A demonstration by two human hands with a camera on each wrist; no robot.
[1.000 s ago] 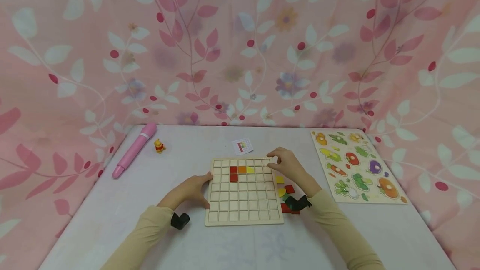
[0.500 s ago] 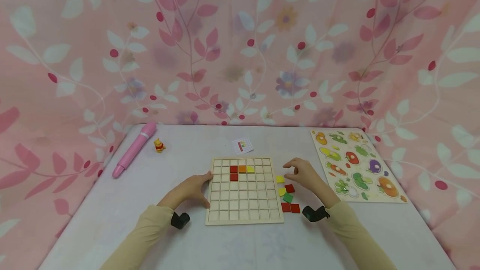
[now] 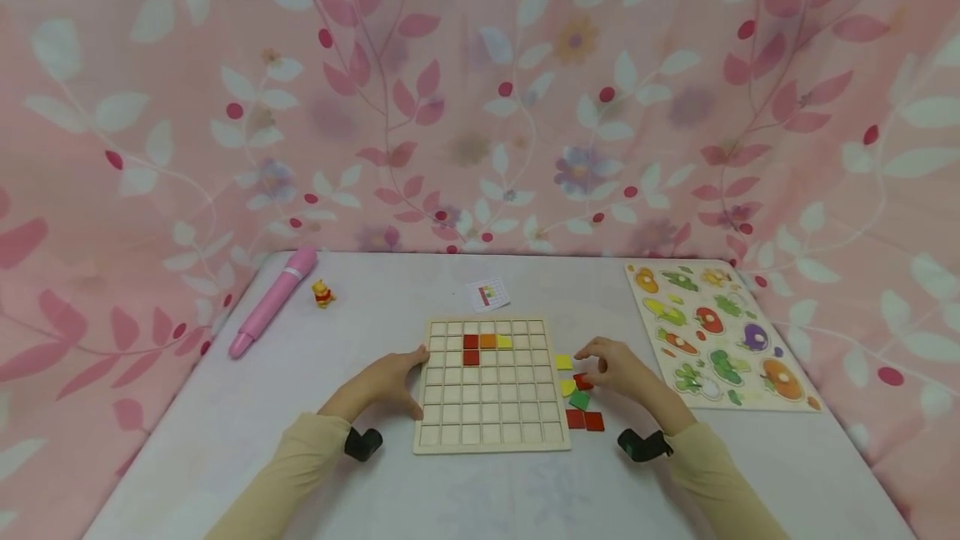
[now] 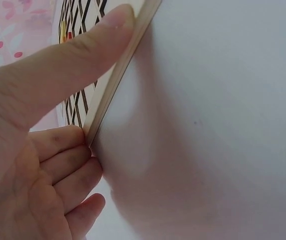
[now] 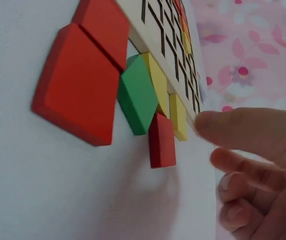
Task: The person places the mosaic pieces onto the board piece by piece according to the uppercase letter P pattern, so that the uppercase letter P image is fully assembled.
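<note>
A wooden grid board [image 3: 491,415] lies on the table. Near its far side sit two red tiles, an orange tile [image 3: 487,341] and a yellow tile [image 3: 505,342]. My left hand [image 3: 384,380] steadies the board's left edge, with the thumb on the rim and the fingers against the side. Off the right edge, my right hand [image 3: 621,369] hovers near a loose red tile [image 5: 164,142], nothing between its loosely bent fingers. Around that tile lie a green tile [image 5: 138,95], two yellow pieces and two red square tiles [image 3: 594,421].
Behind the board lies a small printed pattern card [image 3: 488,295]. A vegetable knob puzzle [image 3: 652,352] is at the right. A pink stick-shaped object [image 3: 272,305] and a small bear figure [image 3: 322,294] lie at the back left. A floral curtain [image 3: 480,90] hangs behind the table.
My right hand has drawn back from the board's far right corner, moving right and toward me over the loose tiles. The left hand has stayed at the board's left edge.
</note>
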